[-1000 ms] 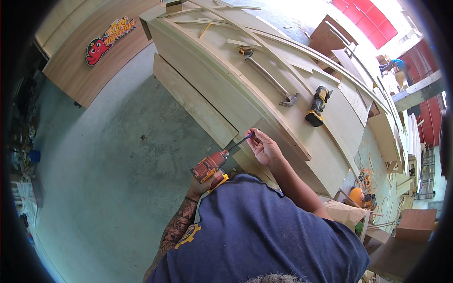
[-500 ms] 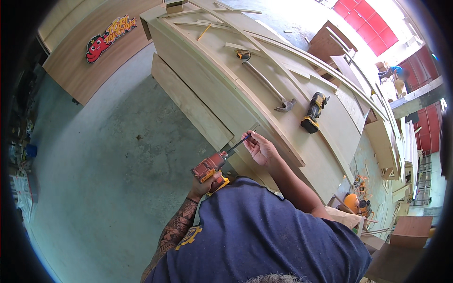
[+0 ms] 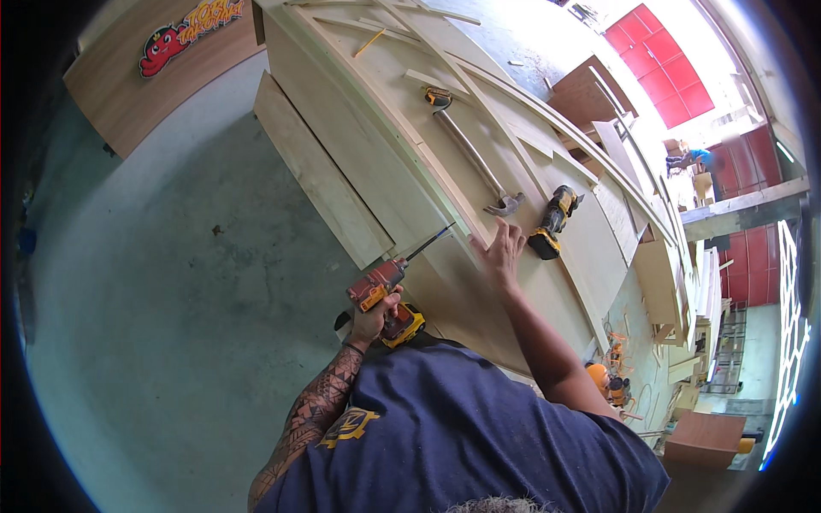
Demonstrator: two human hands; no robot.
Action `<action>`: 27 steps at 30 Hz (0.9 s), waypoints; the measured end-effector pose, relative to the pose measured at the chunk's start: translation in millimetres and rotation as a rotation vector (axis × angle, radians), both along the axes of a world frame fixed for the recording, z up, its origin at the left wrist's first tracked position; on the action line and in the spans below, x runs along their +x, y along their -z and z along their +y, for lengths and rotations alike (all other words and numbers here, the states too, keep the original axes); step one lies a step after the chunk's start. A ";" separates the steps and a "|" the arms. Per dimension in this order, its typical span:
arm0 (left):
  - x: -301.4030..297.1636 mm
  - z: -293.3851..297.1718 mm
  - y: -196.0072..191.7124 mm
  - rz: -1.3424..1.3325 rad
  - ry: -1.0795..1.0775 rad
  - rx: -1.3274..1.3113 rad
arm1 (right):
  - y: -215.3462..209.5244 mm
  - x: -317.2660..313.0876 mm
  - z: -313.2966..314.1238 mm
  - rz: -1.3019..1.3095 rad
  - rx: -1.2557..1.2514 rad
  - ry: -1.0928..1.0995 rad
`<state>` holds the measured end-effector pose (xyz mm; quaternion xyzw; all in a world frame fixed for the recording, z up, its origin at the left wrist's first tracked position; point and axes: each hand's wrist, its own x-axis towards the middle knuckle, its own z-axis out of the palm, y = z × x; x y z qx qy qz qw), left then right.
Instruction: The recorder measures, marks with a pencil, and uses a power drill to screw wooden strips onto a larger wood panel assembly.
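My left hand [image 3: 368, 325] is wrapped round the handle of a red impact driver [image 3: 376, 286] with a yellow and black battery. A long dark bit [image 3: 430, 243] sticks out of its nose, slanting up and right over the light wooden panel [image 3: 445, 286]. My right hand [image 3: 503, 256] is over the panel to the right of the bit's tip, open, fingers spread, with nothing visible in it. Past its fingertips lies a claw hammer [image 3: 479, 162]. To its right rests a black and yellow cordless tool [image 3: 556, 224].
A tape measure [image 3: 438, 97] and a yellow pencil [image 3: 369, 43] lie farther up, among long wooden strips [image 3: 487, 111]. Concrete floor [image 3: 197, 282] spreads on the left, below a wood-faced counter [image 3: 111, 94]. A person in blue [image 3: 697, 158] is far off at the right.
My right hand has come away from the bit's tip, moving right with its fingers opening. The driver stays in my left hand. My view has shifted slightly.
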<state>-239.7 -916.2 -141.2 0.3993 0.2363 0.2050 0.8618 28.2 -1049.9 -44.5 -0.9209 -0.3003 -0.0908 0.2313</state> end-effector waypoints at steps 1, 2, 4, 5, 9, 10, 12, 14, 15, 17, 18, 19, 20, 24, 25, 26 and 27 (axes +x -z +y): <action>3.8 -0.4 -2.6 -0.001 0.001 -0.012 | 3.5 12.3 -3.4 -0.168 -0.153 -0.031; 6.8 -1.0 -5.3 0.014 0.026 0.006 | 8.8 21.6 -5.9 -0.102 -0.106 -0.154; 10.3 -3.2 -4.1 0.032 0.040 0.019 | 23.5 25.3 -6.4 -0.051 -0.115 -0.188; 12.0 -4.7 -3.9 0.031 0.029 0.036 | 30.1 27.6 -7.7 -0.002 -0.116 -0.215; 11.6 -6.2 -1.7 0.098 0.024 0.071 | 34.2 25.9 -3.2 -0.003 -0.129 -0.215; 11.8 -6.6 -0.9 0.103 0.025 0.067 | 33.5 24.6 -1.9 0.011 -0.142 -0.198; 12.0 -7.1 2.2 0.092 0.031 0.047 | 30.2 24.4 -1.3 0.030 -0.156 -0.180; 11.9 -6.2 7.2 0.081 0.030 0.056 | 26.7 25.2 -1.1 0.080 -0.173 -0.222; 14.0 -5.1 8.4 0.062 0.033 0.067 | 27.7 26.6 -1.6 0.082 -0.173 -0.217; 14.8 -5.8 9.5 0.060 0.040 0.067 | 30.0 28.1 -2.5 0.068 -0.194 -0.239; 15.3 -5.9 7.0 0.059 0.043 0.064 | 29.5 28.5 -2.6 0.073 -0.195 -0.234; 16.5 -5.9 4.6 0.062 0.049 0.063 | 28.5 29.2 -3.4 0.080 -0.199 -0.245; 17.7 -6.5 2.1 0.066 0.060 0.076 | 27.5 29.9 -4.4 0.088 -0.204 -0.256; 21.1 -8.2 6.1 0.091 0.064 0.088 | 22.5 29.0 -1.5 0.094 -0.187 -0.285; 22.3 -8.9 5.7 0.095 0.066 0.088 | 20.2 27.4 0.3 0.097 -0.192 -0.283; 23.2 -9.6 5.3 0.102 0.069 0.091 | 18.8 26.6 1.3 0.099 -0.197 -0.281; 24.3 -9.4 4.8 0.107 0.073 0.096 | 19.2 27.2 0.7 0.101 -0.196 -0.279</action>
